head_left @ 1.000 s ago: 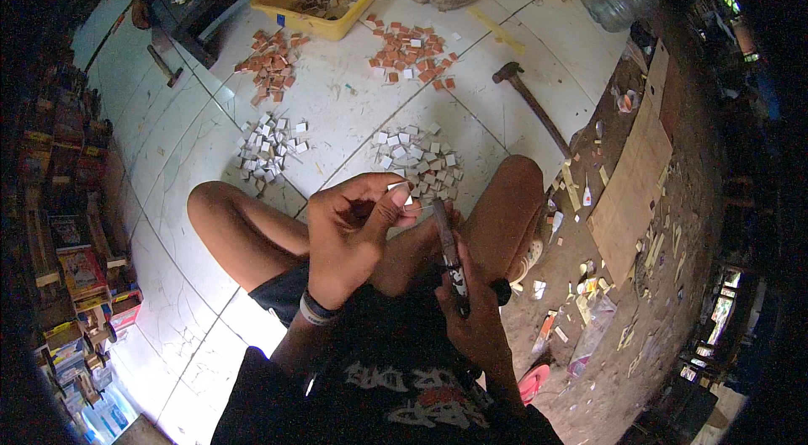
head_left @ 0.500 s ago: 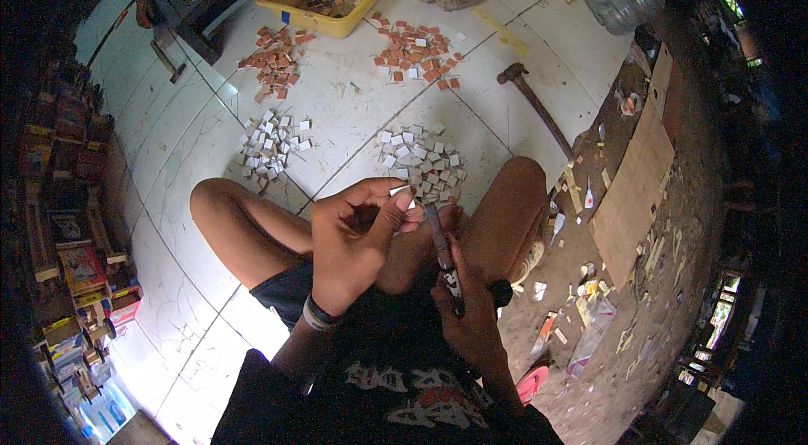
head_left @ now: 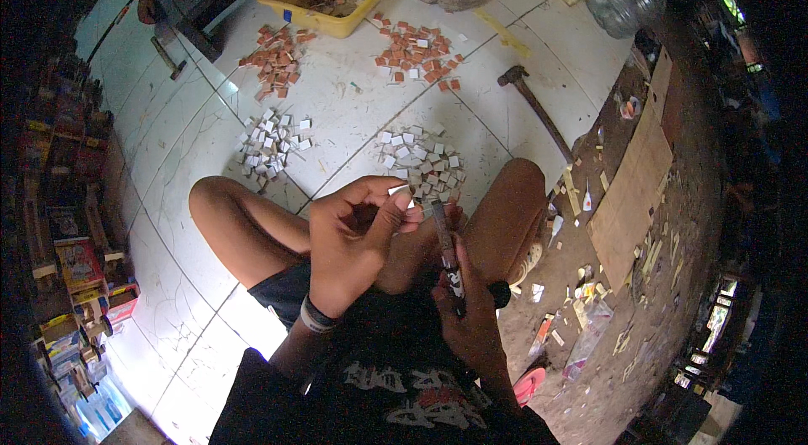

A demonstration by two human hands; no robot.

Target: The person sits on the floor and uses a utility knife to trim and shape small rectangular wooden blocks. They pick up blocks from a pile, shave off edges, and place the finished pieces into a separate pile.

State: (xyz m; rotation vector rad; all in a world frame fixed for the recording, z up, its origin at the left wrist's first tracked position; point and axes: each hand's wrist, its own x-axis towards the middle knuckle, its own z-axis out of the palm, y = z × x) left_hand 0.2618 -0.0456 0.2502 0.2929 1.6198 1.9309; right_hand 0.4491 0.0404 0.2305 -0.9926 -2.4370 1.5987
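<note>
In front of my lap, my left hand (head_left: pixel 352 235) pinches a small white square tile (head_left: pixel 401 195) between thumb and fingers. My right hand (head_left: pixel 471 302) is closed round the dark handle of a narrow-bladed hand tool (head_left: pixel 443 230), whose blade points up and away from me. The blade's tip is just right of the tile, apart from it. Beyond my hands lie a pile of white square pieces (head_left: pixel 425 161) and a second white pile (head_left: pixel 271 142) to its left. Farther off are two heaps of reddish-brown square pieces (head_left: pixel 273 62), (head_left: pixel 417 50).
A yellow basin (head_left: pixel 337 24) with loose pieces stands at the back. One hammer (head_left: pixel 539 113) lies at right, another (head_left: pixel 168 58) at far left near another person's hand (head_left: pixel 146 9). Scraps and a cardboard sheet (head_left: pixel 631 209) cover the dirt ground at right. Wooden toy-like items (head_left: pixel 80 264) are stacked at left.
The tool in my right hand has shifted slightly to the right and stands a little more upright. My left hand keeps its pinch on the tile, almost still.
</note>
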